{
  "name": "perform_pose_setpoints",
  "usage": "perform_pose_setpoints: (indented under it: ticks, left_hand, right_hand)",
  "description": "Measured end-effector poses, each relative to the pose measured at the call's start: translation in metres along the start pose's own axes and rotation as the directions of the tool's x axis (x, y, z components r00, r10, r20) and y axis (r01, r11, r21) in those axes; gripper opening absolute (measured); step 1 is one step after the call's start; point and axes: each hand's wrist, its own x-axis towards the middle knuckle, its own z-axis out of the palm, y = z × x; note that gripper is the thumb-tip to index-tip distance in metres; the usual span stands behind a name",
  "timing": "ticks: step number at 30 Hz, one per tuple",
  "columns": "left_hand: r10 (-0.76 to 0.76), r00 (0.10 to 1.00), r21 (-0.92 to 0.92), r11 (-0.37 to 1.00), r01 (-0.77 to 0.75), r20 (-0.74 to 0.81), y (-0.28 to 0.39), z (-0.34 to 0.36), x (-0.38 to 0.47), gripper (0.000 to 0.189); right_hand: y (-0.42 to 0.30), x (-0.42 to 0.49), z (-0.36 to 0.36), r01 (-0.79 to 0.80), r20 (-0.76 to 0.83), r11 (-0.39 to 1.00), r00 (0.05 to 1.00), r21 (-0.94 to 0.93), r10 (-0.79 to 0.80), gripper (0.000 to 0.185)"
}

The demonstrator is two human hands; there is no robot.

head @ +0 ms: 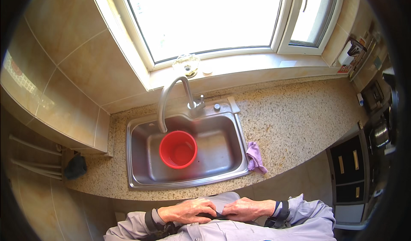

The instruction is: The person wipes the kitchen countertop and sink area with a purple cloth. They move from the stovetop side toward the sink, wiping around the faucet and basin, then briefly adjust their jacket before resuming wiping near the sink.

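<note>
My left hand [189,210] and my right hand [249,209] are close together at my waist, in front of the counter. The fingers of both are curled in at a dark strip [220,214] by the grey cloth [224,198] of my clothing. Whether they grip it I cannot tell, since the fingertips are partly hidden. Beyond them a stainless steel sink [221,173] is set into the speckled countertop [285,122]. A red plastic bucket [178,149] stands in its basin. The curved spout of the faucet [162,109] ends just above the bucket's rim.
A purple cloth [255,158] lies at the sink's right edge. On the left, a dark cloth [75,167] hangs near the tiled wall [70,103]. A glass dish [186,64] stands on the windowsill [244,64]. Dark drawers [348,167] are at the right.
</note>
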Motion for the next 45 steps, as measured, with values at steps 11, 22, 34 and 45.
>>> perform_pose_setpoints:
  ticks: [11, 22, 34, 45]
  left_hand:
    - [-0.062, 0.998, 0.225, 0.973, 0.054, 0.03, 0.017, 0.006, 0.018, 0.034]
    - [0.031, 0.993, 0.448, 0.894, 0.022, -0.112, 0.009, 0.017, 0.022, 0.031]
    - [-0.128, 0.99, 0.406, 0.903, 0.142, -0.063, 0.008, 0.019, 0.03, 0.036]
    - [-0.255, 0.966, 0.491, 0.837, 0.242, -0.04, 0.01, 0.022, 0.036, 0.039]
  right_hand:
    - [-0.014, 0.001, -0.035, -0.241, 0.253, 0.961, 0.946, 0.132, 0.203, 0.036]
    - [-0.003, -0.001, -0.018, -0.414, 0.131, 0.874, 0.91, 0.253, 0.393, 0.054]
    - [0.001, 0.003, -0.012, -0.502, 0.183, 0.816, 0.865, 0.287, 0.468, 0.051]
    - [-0.003, 0.003, -0.009, -0.633, 0.282, 0.548, 0.756, 0.548, 0.591, 0.059]
